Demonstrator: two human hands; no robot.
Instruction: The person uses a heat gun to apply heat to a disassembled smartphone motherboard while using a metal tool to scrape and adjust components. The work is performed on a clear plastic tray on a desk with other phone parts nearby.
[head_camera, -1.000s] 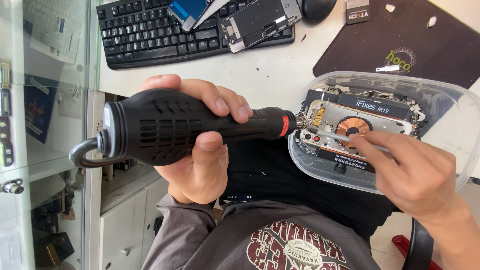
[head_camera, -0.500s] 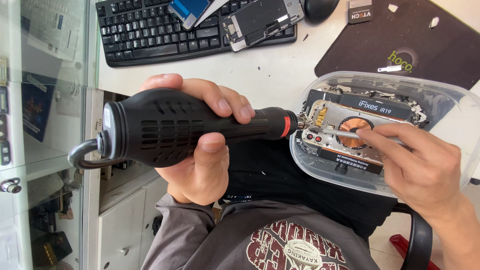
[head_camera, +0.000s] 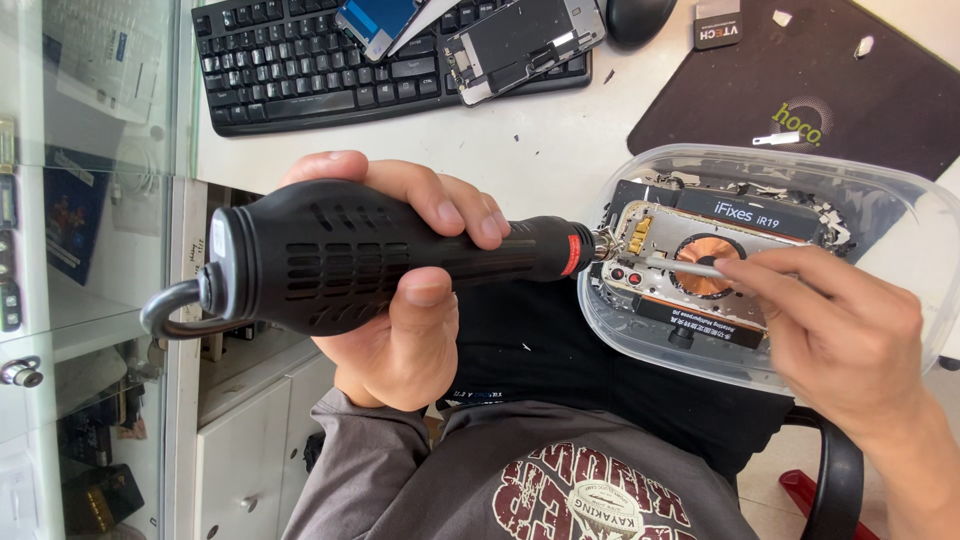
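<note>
My left hand grips a black ribbed rotary tool with a red ring near its tip; the tip points at the edge of an opened phone back with a copper coil. The phone lies in a clear plastic tub resting on my lap. My right hand holds a thin metal tool with pinched fingers, laid across the phone just beside the rotary tool's tip.
On the white desk lie a black keyboard, a bare phone screen assembly, another phone part, a black mouse and a dark mat. A glass cabinet stands at the left.
The thin metal tool in my right hand has slid slightly left across the phone toward the rotary tool's tip. My left hand stays almost still.
</note>
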